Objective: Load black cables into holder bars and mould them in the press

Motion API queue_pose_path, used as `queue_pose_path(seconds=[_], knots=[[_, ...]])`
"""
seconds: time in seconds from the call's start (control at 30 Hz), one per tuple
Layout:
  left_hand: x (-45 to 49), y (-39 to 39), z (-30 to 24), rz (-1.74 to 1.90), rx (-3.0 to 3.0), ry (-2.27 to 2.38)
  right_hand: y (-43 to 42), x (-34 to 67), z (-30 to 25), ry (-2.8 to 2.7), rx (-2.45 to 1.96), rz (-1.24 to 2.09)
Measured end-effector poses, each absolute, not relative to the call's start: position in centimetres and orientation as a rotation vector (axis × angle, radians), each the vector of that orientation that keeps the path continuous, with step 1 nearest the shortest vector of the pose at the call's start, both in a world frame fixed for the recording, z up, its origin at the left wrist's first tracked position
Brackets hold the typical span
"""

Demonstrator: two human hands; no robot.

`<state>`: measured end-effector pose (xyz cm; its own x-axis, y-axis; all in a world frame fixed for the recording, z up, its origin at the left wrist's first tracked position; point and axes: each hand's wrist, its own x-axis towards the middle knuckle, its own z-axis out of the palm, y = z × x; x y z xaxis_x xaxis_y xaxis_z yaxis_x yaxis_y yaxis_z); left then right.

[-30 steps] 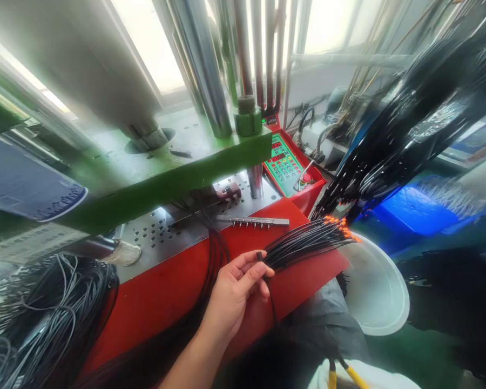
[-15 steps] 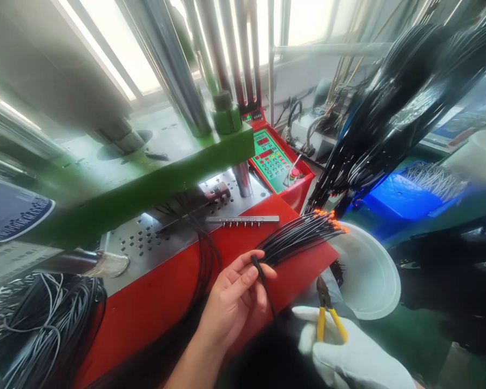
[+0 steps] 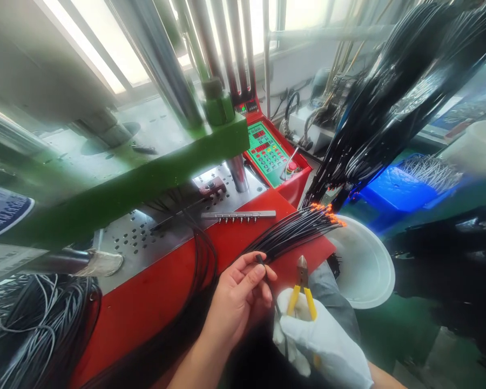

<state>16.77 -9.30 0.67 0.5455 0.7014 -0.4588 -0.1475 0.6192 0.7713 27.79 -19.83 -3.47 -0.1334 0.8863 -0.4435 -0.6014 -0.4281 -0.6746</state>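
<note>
Black cable end [image 3: 261, 260] sits pinched in the fingertips of our bare left hand [image 3: 238, 289], just below the centre of the frame. Our right hand [image 3: 319, 340], in a white glove [image 3: 338, 351], is closed around yellow-handled cutters [image 3: 303, 278] at lower centre-right; their tip points upward, apart from the cable end, and we cannot tell whether the blades are parted. By our judgement, work on this one piece is unfinished: it is in hand, but the cutters are not on it. Beyond it, a bundle of cables [image 3: 287, 235] with orange tips [image 3: 328, 214] lies on the red table [image 3: 146, 319]; whether these are finished or waiting, we cannot tell. More strands [image 3: 200, 237] run from beneath the green press [image 3: 170, 173] at centre left, and a large tangle [image 3: 36, 324] fills the lower left, so plenty seems left. Past the bundle, a metal bar [image 3: 243, 216] rests below the control panel [image 3: 269, 154]; a white tub [image 3: 368, 265] stands at right, and black cables [image 3: 392, 92] hang at upper right.
</note>
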Motion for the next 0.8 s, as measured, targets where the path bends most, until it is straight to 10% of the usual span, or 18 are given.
queue_pose_path(seconds=[0.8], knots=[[18.3,-8.9,0.8,0.540,0.670,0.856,-20.9,29.1,-6.1,-0.090,-0.646,1.792]])
